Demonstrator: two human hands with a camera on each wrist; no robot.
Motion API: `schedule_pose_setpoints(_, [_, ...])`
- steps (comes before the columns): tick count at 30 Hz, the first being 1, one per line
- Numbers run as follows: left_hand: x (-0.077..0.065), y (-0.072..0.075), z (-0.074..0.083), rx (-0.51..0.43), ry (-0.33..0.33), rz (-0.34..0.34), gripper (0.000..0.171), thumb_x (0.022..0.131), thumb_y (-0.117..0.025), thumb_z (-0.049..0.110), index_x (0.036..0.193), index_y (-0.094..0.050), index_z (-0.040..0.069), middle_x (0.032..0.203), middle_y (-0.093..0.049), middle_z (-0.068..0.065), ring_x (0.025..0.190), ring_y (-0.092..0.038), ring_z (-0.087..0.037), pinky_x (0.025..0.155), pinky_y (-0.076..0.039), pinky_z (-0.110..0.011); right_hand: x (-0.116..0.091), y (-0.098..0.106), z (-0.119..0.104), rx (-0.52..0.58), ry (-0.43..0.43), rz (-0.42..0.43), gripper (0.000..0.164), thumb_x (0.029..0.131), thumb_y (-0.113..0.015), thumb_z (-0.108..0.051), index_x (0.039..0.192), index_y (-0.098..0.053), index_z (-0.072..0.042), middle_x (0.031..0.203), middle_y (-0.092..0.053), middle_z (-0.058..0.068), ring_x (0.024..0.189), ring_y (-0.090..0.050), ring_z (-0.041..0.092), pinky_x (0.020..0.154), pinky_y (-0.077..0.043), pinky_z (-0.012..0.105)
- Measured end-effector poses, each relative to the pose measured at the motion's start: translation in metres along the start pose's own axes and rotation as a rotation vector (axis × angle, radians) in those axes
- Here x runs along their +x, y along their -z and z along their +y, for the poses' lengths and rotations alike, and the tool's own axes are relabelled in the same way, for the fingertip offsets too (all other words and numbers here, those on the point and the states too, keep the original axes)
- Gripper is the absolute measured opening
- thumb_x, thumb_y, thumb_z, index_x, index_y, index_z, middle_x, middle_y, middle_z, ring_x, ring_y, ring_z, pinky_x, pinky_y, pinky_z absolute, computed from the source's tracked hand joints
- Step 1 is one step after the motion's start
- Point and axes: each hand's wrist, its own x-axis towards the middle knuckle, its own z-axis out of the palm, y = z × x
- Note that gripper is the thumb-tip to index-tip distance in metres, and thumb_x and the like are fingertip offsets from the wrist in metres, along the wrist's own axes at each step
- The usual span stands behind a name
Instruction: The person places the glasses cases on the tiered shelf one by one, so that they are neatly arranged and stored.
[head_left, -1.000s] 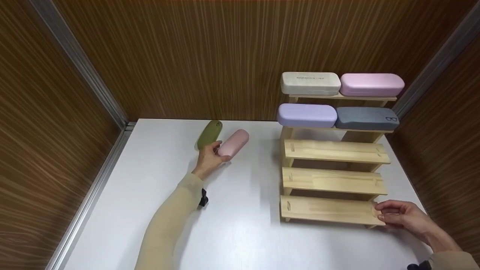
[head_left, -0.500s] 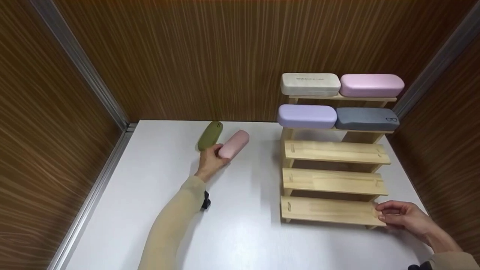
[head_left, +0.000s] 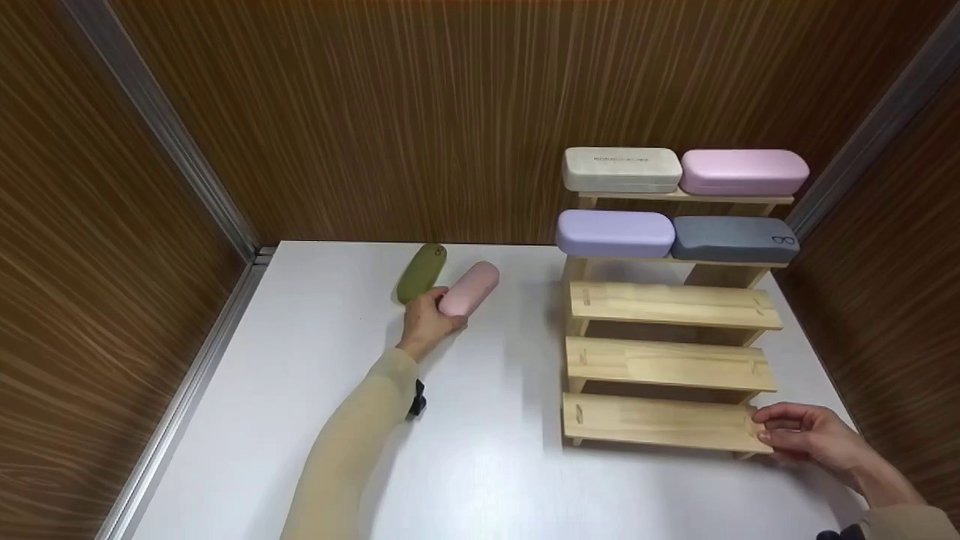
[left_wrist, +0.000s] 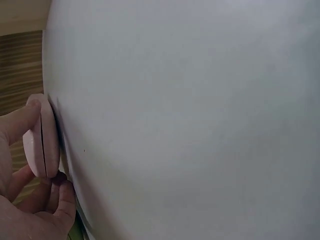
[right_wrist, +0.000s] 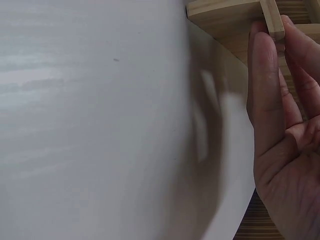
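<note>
Thumb and fingers of my left hand grip the near end of a pale pink glasses case at the back middle of the white table. In the left wrist view the thumb lies on one side of the case, the fingers around its lower end. Just left of it lies an olive green glasses case, partly behind the fingers. My right hand pinches the right end of the lowest step of a wooden tiered rack. The right wrist view shows that step's wooden edge between thumb and fingers.
On the rack's top step sit a cream case and a pink case. Below them are a lavender case and a grey-blue case. Wood-grain panels enclose the table at the back and sides.
My left wrist and forearm have shifted slightly right, and the hand sits a little closer on the pale pink glasses case. The right hand keeps its place on the rack.
</note>
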Motion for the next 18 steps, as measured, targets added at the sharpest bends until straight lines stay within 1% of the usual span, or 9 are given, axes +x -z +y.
schedule_pose_setpoints(3, [0.000, -0.001, 0.000, 0.007, -0.010, 0.019, 0.065, 0.084, -0.094, 0.016, 0.143, -0.072, 0.001, 0.136, -0.080, -0.020, 0.128, -0.075, -0.035, 0.117, -0.058, -0.050, 0.000, 0.000, 0.000, 0.000, -0.002, 0.003, 0.045, 0.109, -0.059, 0.008, 0.120, -0.084, -0.028, 0.114, -0.084, -0.017, 0.100, -0.079, 0.001, 0.083, -0.067, 0.021])
schedule_pose_setpoints(9, [-0.001, 0.000, 0.001, 0.033, -0.053, 0.080, 0.039, 0.086, -0.091, 0.017, 0.120, -0.083, 0.001, 0.116, -0.086, -0.017, 0.112, -0.079, -0.032, 0.105, -0.063, -0.048, 0.000, 0.000, 0.000, -0.017, -0.005, 0.014, 0.045, 0.109, -0.060, 0.007, 0.120, -0.085, -0.028, 0.115, -0.084, -0.019, 0.099, -0.079, 0.002, 0.080, -0.067, 0.021])
schedule_pose_setpoints(11, [-0.001, 0.002, 0.001, 0.038, -0.071, 0.102, 0.034, 0.087, -0.090, 0.017, 0.116, -0.083, 0.001, 0.113, -0.086, -0.017, 0.108, -0.078, -0.031, 0.103, -0.064, -0.048, 0.001, 0.001, 0.001, -0.024, -0.007, 0.017, 0.044, 0.109, -0.060, 0.007, 0.120, -0.085, -0.029, 0.115, -0.084, -0.019, 0.098, -0.079, 0.002, 0.080, -0.067, 0.021])
schedule_pose_setpoints(13, [-0.001, 0.003, 0.001, 0.037, -0.083, 0.116, 0.035, 0.088, -0.089, 0.017, 0.118, -0.084, 0.001, 0.114, -0.086, -0.017, 0.107, -0.077, -0.030, 0.102, -0.064, -0.048, 0.001, 0.001, 0.001, -0.029, -0.010, 0.020, 0.044, 0.109, -0.060, 0.007, 0.119, -0.084, -0.029, 0.116, -0.084, -0.020, 0.097, -0.079, 0.003, 0.079, -0.067, 0.021])
schedule_pose_setpoints(18, [-0.003, 0.009, 0.000, 0.024, -0.101, 0.120, 0.052, 0.090, -0.089, 0.017, 0.138, -0.078, 0.001, 0.128, -0.084, -0.019, 0.107, -0.075, -0.026, 0.099, -0.064, -0.044, 0.001, 0.001, 0.001, -0.028, -0.020, 0.023, 0.044, 0.109, -0.060, 0.007, 0.119, -0.084, -0.029, 0.115, -0.084, -0.019, 0.097, -0.079, 0.003, 0.079, -0.068, 0.022])
